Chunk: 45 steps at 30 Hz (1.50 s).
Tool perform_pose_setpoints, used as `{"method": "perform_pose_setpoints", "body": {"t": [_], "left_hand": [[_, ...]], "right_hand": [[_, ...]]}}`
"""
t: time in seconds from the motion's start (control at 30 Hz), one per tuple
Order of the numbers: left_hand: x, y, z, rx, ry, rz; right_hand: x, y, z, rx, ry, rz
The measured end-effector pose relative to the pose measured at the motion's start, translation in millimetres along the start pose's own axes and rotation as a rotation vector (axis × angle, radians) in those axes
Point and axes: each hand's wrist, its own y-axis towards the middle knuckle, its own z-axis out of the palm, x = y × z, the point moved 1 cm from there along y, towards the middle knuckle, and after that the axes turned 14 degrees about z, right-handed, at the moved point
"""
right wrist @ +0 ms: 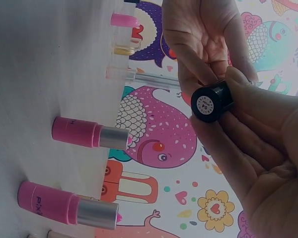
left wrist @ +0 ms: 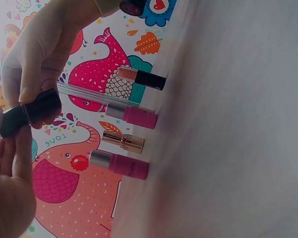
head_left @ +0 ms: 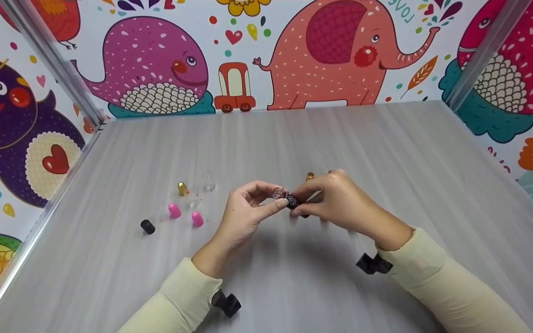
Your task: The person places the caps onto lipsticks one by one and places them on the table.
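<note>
A black lipstick tube is held between both hands above the table. My left hand pinches its left end between thumb and fingers, where a clear, patterned part shows. On the other end, my right hand grips the black base with thumb and fingertips. The right wrist view shows a round label reading 04 on the tube's bottom. Beyond the hands, uncapped lipsticks stand upright: two pink ones with silver collars, a gold one and a black one with a peach bullet. The right hand mostly hides them in the head view.
Loose caps lie to the left: a gold cap, two pink caps, a black cap and clear caps. Printed panels with metal corner posts enclose the grey table at back and sides.
</note>
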Motion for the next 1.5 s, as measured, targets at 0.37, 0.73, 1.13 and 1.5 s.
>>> {"method": "perform_pose_setpoints", "body": {"t": [0.37, 0.73, 1.13, 1.5], "left_hand": [[-1.7, 0.6, 0.4, -0.001, -0.005, -0.016], [-8.9, 2.7, 0.7, -0.069, -0.042, 0.054], [-19.8, 4.6, -8.5, -0.134, -0.052, 0.069], [-35.1, 10.7, -24.9, -0.162, 0.022, 0.161]], "right_hand": [[-1.0, 0.0, 1.6, 0.0, 0.059, -0.028], [0.9, 0.2, -3.3, -0.004, 0.094, 0.024], [-3.1, 1.5, -15.6, -0.052, 0.078, 0.024], [-8.0, -0.9, -36.1, -0.143, 0.003, 0.047]]}}
